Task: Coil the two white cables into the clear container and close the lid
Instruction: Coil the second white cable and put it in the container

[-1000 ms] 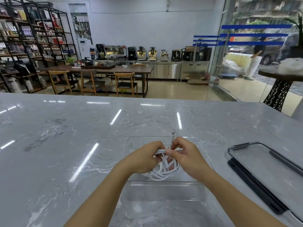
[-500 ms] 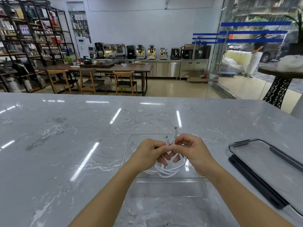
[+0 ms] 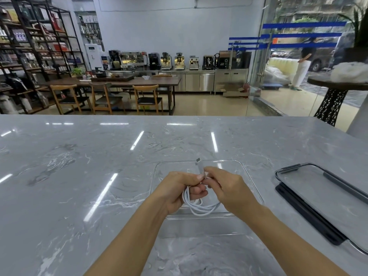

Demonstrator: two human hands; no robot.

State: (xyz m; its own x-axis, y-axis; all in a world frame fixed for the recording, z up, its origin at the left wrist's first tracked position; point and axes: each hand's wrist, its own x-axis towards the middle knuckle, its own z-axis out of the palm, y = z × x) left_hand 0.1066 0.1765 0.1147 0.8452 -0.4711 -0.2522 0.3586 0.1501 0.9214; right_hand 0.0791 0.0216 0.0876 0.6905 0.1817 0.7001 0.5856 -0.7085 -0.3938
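A white cable [image 3: 196, 209] hangs in several loops above the clear container [image 3: 247, 176], which stands on the marble counter in front of me. My left hand [image 3: 179, 192] grips the top of the coil, its fingers curled round the strands. My right hand [image 3: 227, 186] pinches the cable just below a plug end [image 3: 199, 165] that sticks upward between both hands. Whether the bundle holds one cable or two cannot be told. The clear lid [image 3: 328, 194] with dark clips lies flat to the right of the container.
The grey marble counter [image 3: 79, 176] spreads wide on the left and behind the container. Its far edge runs across the frame; beyond it are a wooden table, chairs, shelves and coffee machines. A glass wall stands at the right.
The loops have drawn tighter and hang lower under my left hand. One plug end now sticks up where two showed half a second ago. Both hands stay over the container.
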